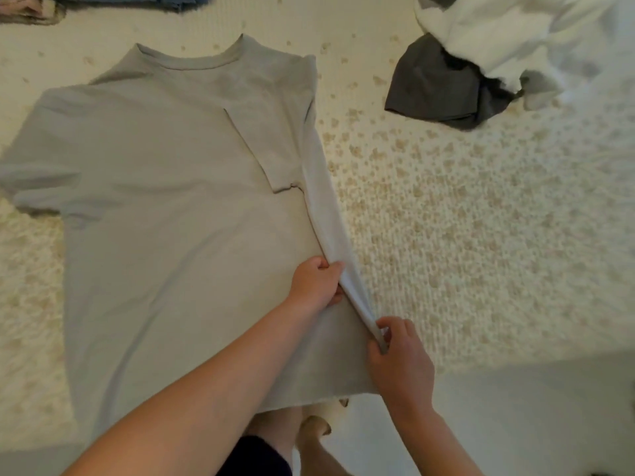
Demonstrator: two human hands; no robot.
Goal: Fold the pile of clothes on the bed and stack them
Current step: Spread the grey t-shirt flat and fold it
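Note:
A light grey T-shirt (165, 207) lies flat on the bed, neck away from me, with its right sleeve folded inward over the chest. The shirt's right side edge is raised into a narrow fold. My left hand (318, 281) grips that fold about two thirds of the way down. My right hand (398, 355) pinches the same fold lower, near the hem. A pile of unfolded clothes sits at the upper right: a dark grey garment (443, 91) and white fabric (515, 39) over it.
The cream bedspread (481, 218) with tan flecks stretches to the right of the shirt. Folded blue garments (165, 0) and a pinkish item (27, 8) lie at the top left edge. My legs and feet (309, 438) show below the bed's edge.

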